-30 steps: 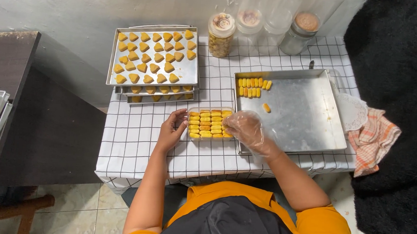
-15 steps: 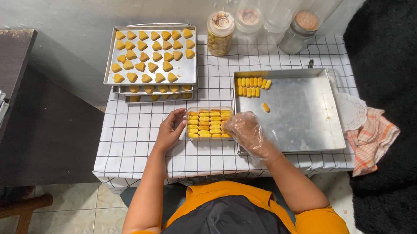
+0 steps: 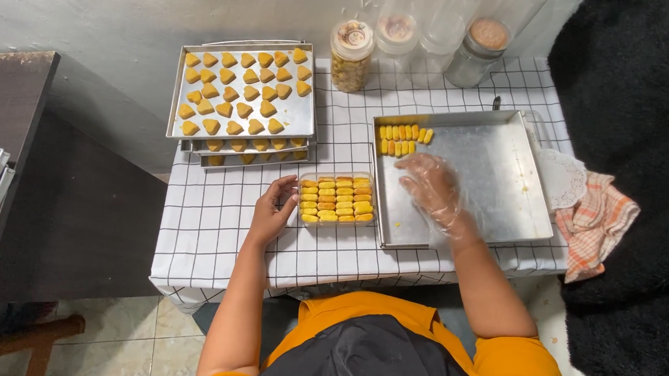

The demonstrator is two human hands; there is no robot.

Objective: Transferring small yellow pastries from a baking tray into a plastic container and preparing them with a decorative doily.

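Presently, left hand (image 3: 272,211) rests open against the clear box (image 3: 337,198) on the table (image 3: 214,227), steadying it. Box appears nearly full: rows of yellow cookies packed edge to edge. Gloved right hand (image 3: 429,185) hovers open, empty, over the tray (image 3: 499,184). Two short rows of cookies (image 3: 404,140) remain there. Beyond, stacked trays (image 3: 243,95) of heart cookies stand unpacked.

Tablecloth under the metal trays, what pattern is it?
The tablecloth is white with a thin black grid check, seen in the head view.
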